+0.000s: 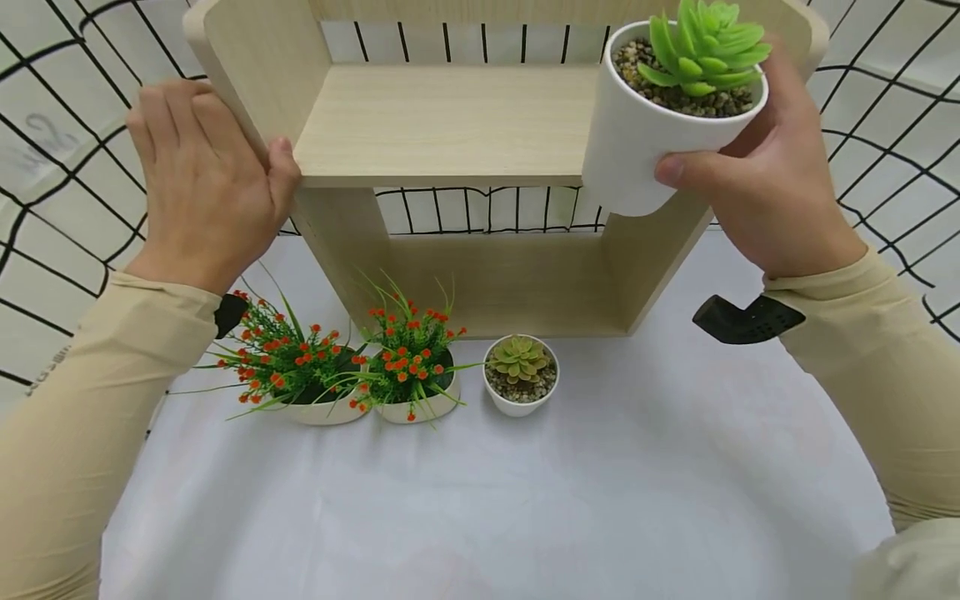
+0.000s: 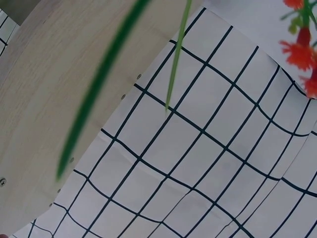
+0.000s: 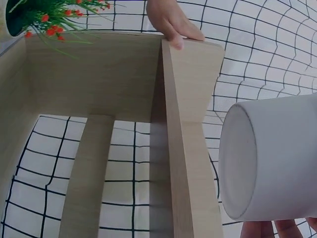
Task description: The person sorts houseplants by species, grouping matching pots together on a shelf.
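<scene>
Succulent (image 1: 708, 50), head view: in a white pot (image 1: 637, 137) gripped by the right hand (image 1: 795, 179), before the right end of the wooden shelf (image 1: 450, 121).
Left hand (image 1: 210, 175), head view: grips the shelf's left side.
Bench (image 1: 465, 517), head view: two red-flowered plants (image 1: 408, 358), one small succulent (image 1: 519, 358).
Panel (image 2: 49, 104), left wrist view: green blade (image 2: 98, 82) before it; grasp not visible.
Pot base (image 3: 240, 163), right wrist view: apart from the shelf.

The head view looks forward and down at a pale two-tier wooden shelf (image 1: 457, 125), twelve o'clock; the left-wrist view faces its side panel (image 2: 49, 114) closely, ten o'clock; the right-wrist view shares that shelf, a white cylindrical pot (image 3: 282, 158) near at four
</scene>
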Available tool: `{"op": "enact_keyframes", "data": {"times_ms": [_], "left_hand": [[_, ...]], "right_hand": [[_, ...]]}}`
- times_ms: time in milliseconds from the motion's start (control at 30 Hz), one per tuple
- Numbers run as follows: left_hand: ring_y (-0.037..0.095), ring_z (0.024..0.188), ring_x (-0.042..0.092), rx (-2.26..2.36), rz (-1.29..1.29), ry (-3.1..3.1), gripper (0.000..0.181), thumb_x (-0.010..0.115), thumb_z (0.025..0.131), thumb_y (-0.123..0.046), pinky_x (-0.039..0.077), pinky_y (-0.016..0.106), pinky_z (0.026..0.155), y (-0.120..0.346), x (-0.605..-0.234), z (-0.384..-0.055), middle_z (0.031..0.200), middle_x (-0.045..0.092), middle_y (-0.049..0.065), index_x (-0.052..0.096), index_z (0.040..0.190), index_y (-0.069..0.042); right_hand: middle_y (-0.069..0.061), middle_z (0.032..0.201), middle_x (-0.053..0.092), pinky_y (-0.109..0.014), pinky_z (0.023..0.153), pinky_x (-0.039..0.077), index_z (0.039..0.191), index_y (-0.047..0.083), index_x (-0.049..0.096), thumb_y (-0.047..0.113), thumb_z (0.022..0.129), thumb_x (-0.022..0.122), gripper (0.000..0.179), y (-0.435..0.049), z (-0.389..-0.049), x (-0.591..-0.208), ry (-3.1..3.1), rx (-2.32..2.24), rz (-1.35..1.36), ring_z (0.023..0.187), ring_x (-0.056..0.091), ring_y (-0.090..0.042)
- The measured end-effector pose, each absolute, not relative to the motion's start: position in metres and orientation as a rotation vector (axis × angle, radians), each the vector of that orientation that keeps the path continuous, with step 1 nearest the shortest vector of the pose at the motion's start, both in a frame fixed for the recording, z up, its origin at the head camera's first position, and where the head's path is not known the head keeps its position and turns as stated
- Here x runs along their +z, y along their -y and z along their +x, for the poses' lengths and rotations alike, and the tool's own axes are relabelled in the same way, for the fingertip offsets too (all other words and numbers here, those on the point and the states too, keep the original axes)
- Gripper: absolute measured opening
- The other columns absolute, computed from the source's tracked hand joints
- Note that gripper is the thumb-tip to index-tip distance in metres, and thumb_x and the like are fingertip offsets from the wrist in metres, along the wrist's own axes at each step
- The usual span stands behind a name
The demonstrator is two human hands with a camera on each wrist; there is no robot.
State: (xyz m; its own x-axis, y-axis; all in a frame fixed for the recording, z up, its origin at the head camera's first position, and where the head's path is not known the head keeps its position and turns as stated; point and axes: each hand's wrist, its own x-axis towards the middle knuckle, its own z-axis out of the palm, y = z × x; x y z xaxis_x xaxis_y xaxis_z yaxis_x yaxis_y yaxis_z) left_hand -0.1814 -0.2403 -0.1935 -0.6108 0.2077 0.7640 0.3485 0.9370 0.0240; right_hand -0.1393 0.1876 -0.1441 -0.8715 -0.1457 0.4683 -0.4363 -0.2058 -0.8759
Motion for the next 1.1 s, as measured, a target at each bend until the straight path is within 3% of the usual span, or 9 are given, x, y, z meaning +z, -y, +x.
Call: {"op": "enact_keyframes", "data": {"times_ms": [367, 733, 1100], "left_hand": [[0.052, 0.118, 0.031, -0.211, -0.380, 2.269, 0.062, 0.028, 0.102, -0.042, 0.018, 0.059, 0.103, 0.241, -0.193, -0.179, 0.122, 0.040, 0.037, 0.038, 0.125, 0.014], [0.053, 0.115, 0.031, -0.231, -0.394, 2.247, 0.059, 0.031, 0.101, -0.041, 0.020, 0.060, 0.102, 0.238, -0.193, -0.180, 0.120, 0.042, 0.038, 0.040, 0.119, 0.015], [0.053, 0.115, 0.031, -0.240, -0.395, 2.245, 0.057, 0.032, 0.101, -0.041, 0.021, 0.060, 0.103, 0.235, -0.194, -0.181, 0.121, 0.042, 0.038, 0.041, 0.116, 0.014]], "right_hand": [[-0.009, 0.142, 0.057, -0.044, 0.119, 0.042, 0.141, 0.012, 0.049, -0.019, 0.066, 0.069, 0.083, -0.159, -0.161, -0.126, 1.820, 2.159, 0.736, 0.136, 0.052, -0.027], [-0.009, 0.134, 0.063, -0.042, 0.115, 0.046, 0.135, 0.014, 0.057, -0.010, 0.072, 0.077, 0.070, -0.149, -0.190, -0.121, 1.899, 2.087, 0.624, 0.131, 0.057, -0.028], [-0.006, 0.136, 0.063, -0.030, 0.112, 0.047, 0.135, 0.014, 0.056, -0.007, 0.072, 0.082, 0.071, -0.144, -0.218, -0.119, 1.975, 2.141, 0.434, 0.132, 0.057, -0.022]]}}
